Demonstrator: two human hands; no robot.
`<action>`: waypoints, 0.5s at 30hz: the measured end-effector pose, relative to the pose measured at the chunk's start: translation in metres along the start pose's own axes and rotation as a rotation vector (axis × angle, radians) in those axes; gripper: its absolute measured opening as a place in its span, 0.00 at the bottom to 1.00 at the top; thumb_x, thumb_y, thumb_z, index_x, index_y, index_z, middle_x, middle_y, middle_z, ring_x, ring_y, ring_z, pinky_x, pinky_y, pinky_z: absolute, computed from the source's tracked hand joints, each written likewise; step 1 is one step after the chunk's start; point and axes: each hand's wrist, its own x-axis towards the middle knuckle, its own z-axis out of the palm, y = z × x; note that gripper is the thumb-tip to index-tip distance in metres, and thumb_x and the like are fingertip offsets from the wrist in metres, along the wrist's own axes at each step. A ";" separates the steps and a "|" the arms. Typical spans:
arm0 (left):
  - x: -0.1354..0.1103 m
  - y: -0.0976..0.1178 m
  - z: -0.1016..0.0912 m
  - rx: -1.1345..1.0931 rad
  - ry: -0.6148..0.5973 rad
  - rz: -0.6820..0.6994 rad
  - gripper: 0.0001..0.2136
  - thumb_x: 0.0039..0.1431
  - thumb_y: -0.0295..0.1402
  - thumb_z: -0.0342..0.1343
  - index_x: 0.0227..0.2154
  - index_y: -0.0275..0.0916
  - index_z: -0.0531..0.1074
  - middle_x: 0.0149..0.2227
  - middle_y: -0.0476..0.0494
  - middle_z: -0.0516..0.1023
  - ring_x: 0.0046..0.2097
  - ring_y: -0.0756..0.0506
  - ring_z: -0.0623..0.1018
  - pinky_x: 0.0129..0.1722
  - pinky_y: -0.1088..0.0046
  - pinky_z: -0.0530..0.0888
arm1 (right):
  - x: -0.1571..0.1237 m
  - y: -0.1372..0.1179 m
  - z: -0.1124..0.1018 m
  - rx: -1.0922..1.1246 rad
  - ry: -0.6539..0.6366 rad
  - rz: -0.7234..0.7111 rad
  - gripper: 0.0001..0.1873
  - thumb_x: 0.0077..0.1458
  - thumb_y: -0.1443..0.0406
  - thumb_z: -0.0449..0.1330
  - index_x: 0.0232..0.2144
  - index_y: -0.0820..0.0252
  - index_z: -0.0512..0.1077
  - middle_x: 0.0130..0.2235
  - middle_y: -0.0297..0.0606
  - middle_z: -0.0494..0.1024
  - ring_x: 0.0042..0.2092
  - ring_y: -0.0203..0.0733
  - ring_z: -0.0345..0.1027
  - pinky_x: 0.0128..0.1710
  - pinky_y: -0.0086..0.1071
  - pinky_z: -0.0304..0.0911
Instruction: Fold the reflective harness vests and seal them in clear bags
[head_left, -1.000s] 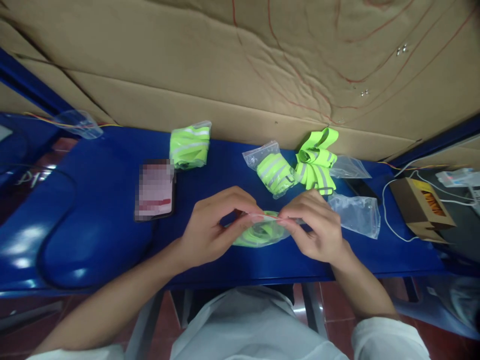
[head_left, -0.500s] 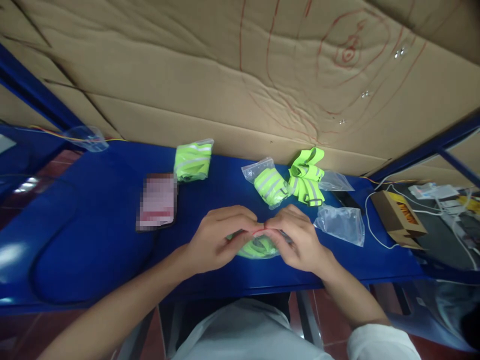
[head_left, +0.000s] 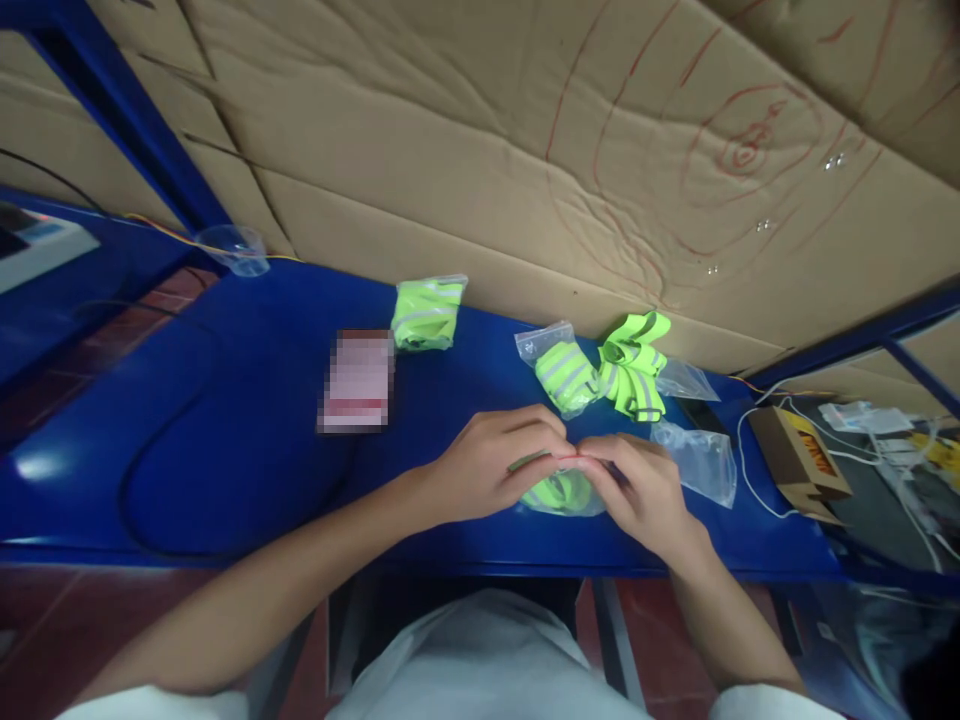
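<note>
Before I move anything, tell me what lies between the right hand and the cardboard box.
In the head view, a clear plastic bag lies between the right hand and the cardboard box, with a white cable curving closer to the box.

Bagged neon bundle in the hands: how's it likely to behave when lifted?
Probably floppy: the neon strap inside looks loosely coiled. Likely light for its size: the strap appears thin and flat. Maybe slippery outside: the clear bag looks like smooth, thin plastic.
</note>
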 end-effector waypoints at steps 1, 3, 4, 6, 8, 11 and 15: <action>0.000 0.000 -0.001 -0.037 0.005 -0.035 0.06 0.71 0.28 0.58 0.41 0.35 0.80 0.39 0.41 0.83 0.39 0.51 0.81 0.40 0.79 0.76 | -0.004 0.001 0.000 0.013 0.010 0.032 0.07 0.67 0.68 0.64 0.46 0.56 0.73 0.35 0.33 0.80 0.33 0.34 0.72 0.35 0.29 0.64; 0.001 -0.003 -0.007 -0.096 0.040 -0.159 0.08 0.71 0.31 0.58 0.40 0.35 0.81 0.38 0.42 0.83 0.36 0.51 0.81 0.36 0.80 0.75 | -0.013 0.005 -0.001 0.037 0.045 0.115 0.08 0.66 0.67 0.65 0.46 0.55 0.74 0.35 0.33 0.80 0.34 0.35 0.72 0.36 0.29 0.66; 0.003 -0.005 -0.011 -0.112 0.055 -0.247 0.09 0.72 0.33 0.57 0.40 0.35 0.81 0.37 0.43 0.84 0.33 0.52 0.80 0.34 0.80 0.74 | -0.019 0.008 0.000 0.050 0.073 0.166 0.07 0.66 0.67 0.65 0.46 0.54 0.75 0.36 0.33 0.80 0.34 0.35 0.73 0.36 0.29 0.67; 0.006 -0.013 -0.018 -0.108 0.066 -0.415 0.13 0.72 0.37 0.56 0.40 0.35 0.83 0.36 0.44 0.84 0.29 0.53 0.77 0.30 0.79 0.72 | -0.033 0.015 0.004 0.068 0.151 0.287 0.08 0.67 0.67 0.63 0.47 0.53 0.76 0.39 0.34 0.81 0.37 0.36 0.74 0.38 0.30 0.70; 0.008 -0.023 -0.022 -0.057 0.102 -0.488 0.15 0.74 0.40 0.54 0.47 0.37 0.82 0.42 0.42 0.86 0.35 0.50 0.81 0.36 0.77 0.76 | -0.046 0.020 0.012 0.094 0.229 0.415 0.11 0.68 0.66 0.62 0.52 0.52 0.76 0.42 0.35 0.82 0.39 0.36 0.77 0.41 0.30 0.73; 0.003 -0.031 -0.015 0.163 0.163 -0.443 0.29 0.69 0.45 0.59 0.69 0.42 0.66 0.64 0.35 0.75 0.58 0.40 0.79 0.57 0.63 0.77 | -0.066 0.023 0.025 0.170 0.214 0.552 0.24 0.71 0.63 0.59 0.66 0.51 0.66 0.48 0.38 0.83 0.42 0.38 0.80 0.46 0.33 0.76; -0.024 -0.027 0.015 0.617 -0.101 -0.400 0.55 0.53 0.50 0.73 0.76 0.46 0.46 0.77 0.27 0.48 0.75 0.24 0.59 0.68 0.42 0.68 | -0.090 0.020 0.030 0.187 -0.067 0.509 0.30 0.73 0.60 0.57 0.73 0.46 0.56 0.62 0.41 0.77 0.58 0.42 0.77 0.59 0.41 0.74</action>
